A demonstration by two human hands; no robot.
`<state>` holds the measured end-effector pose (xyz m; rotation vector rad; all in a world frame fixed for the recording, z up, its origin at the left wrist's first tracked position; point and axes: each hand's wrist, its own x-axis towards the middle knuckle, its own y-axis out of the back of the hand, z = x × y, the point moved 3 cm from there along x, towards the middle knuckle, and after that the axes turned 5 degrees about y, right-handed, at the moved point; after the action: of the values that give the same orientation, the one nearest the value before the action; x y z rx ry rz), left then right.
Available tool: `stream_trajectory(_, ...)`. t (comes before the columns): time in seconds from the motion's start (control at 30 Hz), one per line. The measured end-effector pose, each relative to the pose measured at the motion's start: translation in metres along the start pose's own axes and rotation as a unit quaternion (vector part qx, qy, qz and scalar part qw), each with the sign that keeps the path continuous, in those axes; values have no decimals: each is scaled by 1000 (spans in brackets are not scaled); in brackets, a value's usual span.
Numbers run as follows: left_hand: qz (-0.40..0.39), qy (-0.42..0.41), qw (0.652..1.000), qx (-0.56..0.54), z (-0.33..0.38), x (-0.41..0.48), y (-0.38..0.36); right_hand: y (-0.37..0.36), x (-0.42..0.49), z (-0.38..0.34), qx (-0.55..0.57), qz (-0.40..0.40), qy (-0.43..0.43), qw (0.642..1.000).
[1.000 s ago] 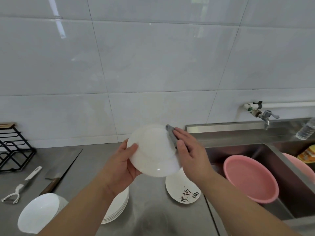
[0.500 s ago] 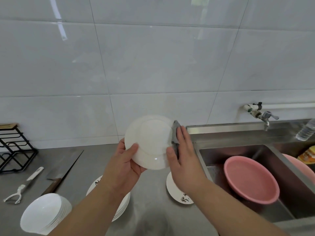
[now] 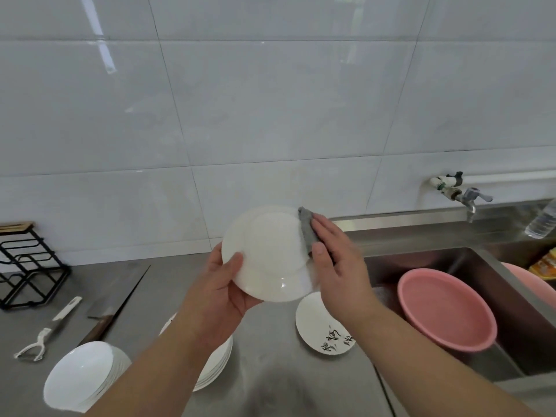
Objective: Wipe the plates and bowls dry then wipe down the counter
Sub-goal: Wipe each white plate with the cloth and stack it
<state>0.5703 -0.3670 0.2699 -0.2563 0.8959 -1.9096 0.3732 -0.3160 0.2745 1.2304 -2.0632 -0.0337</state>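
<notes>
The white plate is held up above the steel counter, just left of the sink, tilted with its underside and foot ring towards the viewer. The left hand grips it at the lower left rim, thumb on the near face and fingers out of sight behind. The right hand lies with fairly straight fingers on a folded grey cloth, pressing it against the plate's right edge.

The plate looks like glazed ceramic: stiff, fairly light and breakable. If it is wet it is probably slippery, so a rim pinch with fingers spread behind seems the safest hold. Pressure from the cloth has to be met by the left hand, or the plate could pivot out of its grip. The cloth is soft and folds round the rim easily.

On the counter below are a stack of plates, a stack of bowls at near left, and a small plate with black characters.
</notes>
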Motion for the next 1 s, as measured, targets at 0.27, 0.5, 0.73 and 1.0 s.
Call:
stream_trajectory(0.27,54,-22,997,-55,-20,3,-3,-44,-79,-18,-74,-125,52,988)
stream_trajectory(0.5,68,-10,996,-64,-21,8,-4,-51,-60,-21,-178,-104,41,978)
stream_trajectory(0.73,65,15,996,-51,-11,10,17,-78,-68,-11,-236,-100,108,960)
stream_trajectory(1.0,-17,120,990,67,-15,6,62,-33,-37,15,-32,32,-294,955)
